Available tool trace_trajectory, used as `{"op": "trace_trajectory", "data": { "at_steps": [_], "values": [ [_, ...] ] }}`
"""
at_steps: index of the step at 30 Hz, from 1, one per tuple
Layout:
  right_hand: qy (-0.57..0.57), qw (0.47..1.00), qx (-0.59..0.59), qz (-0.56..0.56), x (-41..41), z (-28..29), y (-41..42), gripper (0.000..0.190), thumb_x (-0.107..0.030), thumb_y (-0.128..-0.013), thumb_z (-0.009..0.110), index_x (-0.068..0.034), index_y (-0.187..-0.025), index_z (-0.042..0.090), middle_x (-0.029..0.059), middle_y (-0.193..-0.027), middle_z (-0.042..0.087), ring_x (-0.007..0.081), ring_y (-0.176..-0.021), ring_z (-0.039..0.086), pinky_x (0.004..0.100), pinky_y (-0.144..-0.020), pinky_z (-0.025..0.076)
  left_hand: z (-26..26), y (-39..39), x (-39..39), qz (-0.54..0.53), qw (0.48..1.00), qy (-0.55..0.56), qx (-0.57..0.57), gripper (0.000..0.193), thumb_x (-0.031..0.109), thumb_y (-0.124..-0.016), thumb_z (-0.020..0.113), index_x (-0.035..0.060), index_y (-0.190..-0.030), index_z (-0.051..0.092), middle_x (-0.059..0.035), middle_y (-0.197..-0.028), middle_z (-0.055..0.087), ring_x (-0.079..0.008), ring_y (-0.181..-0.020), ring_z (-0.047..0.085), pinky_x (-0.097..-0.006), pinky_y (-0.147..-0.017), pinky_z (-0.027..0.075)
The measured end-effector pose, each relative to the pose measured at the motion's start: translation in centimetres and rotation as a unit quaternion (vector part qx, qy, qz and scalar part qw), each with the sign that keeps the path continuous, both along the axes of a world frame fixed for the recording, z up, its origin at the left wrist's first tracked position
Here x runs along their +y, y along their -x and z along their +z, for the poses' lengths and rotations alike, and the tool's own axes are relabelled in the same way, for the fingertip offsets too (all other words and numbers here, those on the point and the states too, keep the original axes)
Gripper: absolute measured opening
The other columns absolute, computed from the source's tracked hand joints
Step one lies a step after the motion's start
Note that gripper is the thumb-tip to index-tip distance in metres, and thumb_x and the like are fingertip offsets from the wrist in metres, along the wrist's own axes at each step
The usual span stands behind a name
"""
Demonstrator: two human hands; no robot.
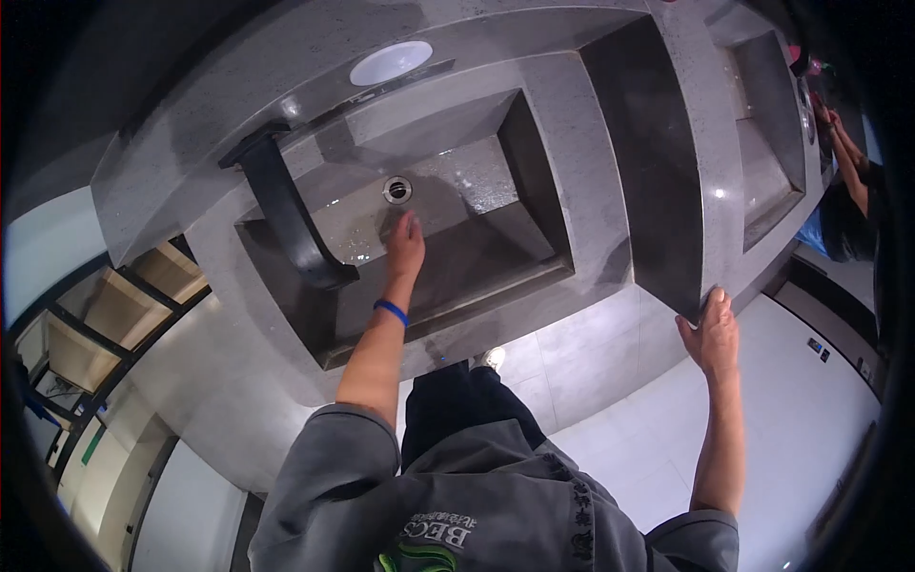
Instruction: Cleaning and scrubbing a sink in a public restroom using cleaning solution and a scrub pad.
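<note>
My left hand [406, 247] reaches down into a grey stone sink basin [443, 286], just short of the metal drain [397, 190]. Its fingers are drawn together and blurred, so whether anything small lies in them is unclear. A blue wristband [391, 312] circles that wrist. To its left, a long black faucet [293, 207] arches over the basin. My right hand [713, 330] is on the front corner of the raised stone divider [683, 179], thumb on one side and fingers on the other. Wet patches glisten on the basin floor.
A white oval fixture [392, 63] sits behind the basin. Beyond the divider is a second stone basin [772, 179], with another person's forearms [847, 146] at the far right. Black-framed wooden shelving [118, 314] stands left. A shoe [493, 357] shows on the tiled floor [579, 365].
</note>
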State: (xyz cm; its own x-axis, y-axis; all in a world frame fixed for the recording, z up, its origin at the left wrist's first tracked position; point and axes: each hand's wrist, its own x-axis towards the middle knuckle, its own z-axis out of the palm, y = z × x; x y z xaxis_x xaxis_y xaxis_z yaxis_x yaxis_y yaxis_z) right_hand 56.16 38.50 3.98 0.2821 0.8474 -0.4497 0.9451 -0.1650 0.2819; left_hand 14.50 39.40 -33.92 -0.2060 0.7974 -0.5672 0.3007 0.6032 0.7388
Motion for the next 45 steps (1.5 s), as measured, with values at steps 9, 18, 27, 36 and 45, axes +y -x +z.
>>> {"op": "trace_trajectory", "data": {
  "at_steps": [9, 18, 27, 36, 45],
  "values": [
    [0.017, 0.999, -0.022, -0.035, 1.0, 0.1, 1.5, 0.056, -0.018, -0.07, 0.083, 0.0, -0.099, 0.04, 0.0222, -0.096, 0.054, 0.0411, -0.088, 0.061, 0.0469, -0.075, 0.052, -2.1, -9.1, 7.4, -0.094, 0.958, -0.136, 0.234, 0.047, 0.029, -0.097, 0.046, 0.0036, -0.137, 0.05, -0.0132, -0.147, 0.042, -0.0317, -0.14, 0.033, -0.0505, -0.112, 0.029],
    [0.01, 1.0, -0.01, -0.024, 0.5, 0.1, 0.7, 0.056, -0.018, -0.07, 0.082, 0.0, -0.101, 0.039, 0.0222, -0.098, 0.054, 0.0413, -0.088, 0.06, 0.0463, -0.077, 0.052, 4.6, -6.3, 0.5, -0.399, 0.859, -0.03, 0.32, 0.049, 0.034, -0.097, 0.048, 0.0031, -0.135, 0.051, -0.0082, -0.153, 0.033, -0.0286, -0.141, 0.03, -0.0552, -0.11, 0.029],
    [0.002, 1.0, -0.002, -0.008, 0.2, 0.5, 0.0, 0.056, -0.019, -0.069, 0.082, 0.0, -0.102, 0.041, 0.0226, -0.1, 0.055, 0.0409, -0.092, 0.061, 0.0456, -0.079, 0.052, 10.0, 5.7, -2.9, 0.416, 0.769, 0.069, -0.48, 0.038, 0.023, -0.096, 0.05, 0.0031, -0.128, 0.057, -0.0107, -0.132, 0.06, -0.0252, -0.122, 0.056, -0.0385, -0.104, 0.044],
    [0.007, 1.0, -0.002, 0.004, -0.5, 0.4, -1.3, 0.058, -0.025, -0.071, 0.081, -0.001, -0.105, 0.04, 0.0237, -0.101, 0.057, 0.0406, -0.09, 0.063, 0.0457, -0.078, 0.053, 20.9, 6.5, -1.6, 0.542, 0.6, -0.048, -0.586, 0.03, 0.011, -0.096, 0.043, -0.0065, -0.114, 0.058, -0.0175, -0.118, 0.064, -0.0296, -0.113, 0.061, -0.0393, -0.098, 0.051],
    [-0.005, 0.999, 0.024, 0.023, -1.0, 0.3, -2.0, 0.061, -0.026, -0.072, 0.081, 0.0, -0.106, 0.038, 0.0252, -0.1, 0.056, 0.0416, -0.089, 0.063, 0.0459, -0.077, 0.053, 21.4, 6.7, -3.0, 0.634, 0.602, -0.038, -0.483, 0.029, 0.014, -0.096, 0.04, -0.004, -0.111, 0.057, -0.0185, -0.104, 0.063, -0.0328, -0.102, 0.062, -0.0437, -0.093, 0.054]
  ]
}}
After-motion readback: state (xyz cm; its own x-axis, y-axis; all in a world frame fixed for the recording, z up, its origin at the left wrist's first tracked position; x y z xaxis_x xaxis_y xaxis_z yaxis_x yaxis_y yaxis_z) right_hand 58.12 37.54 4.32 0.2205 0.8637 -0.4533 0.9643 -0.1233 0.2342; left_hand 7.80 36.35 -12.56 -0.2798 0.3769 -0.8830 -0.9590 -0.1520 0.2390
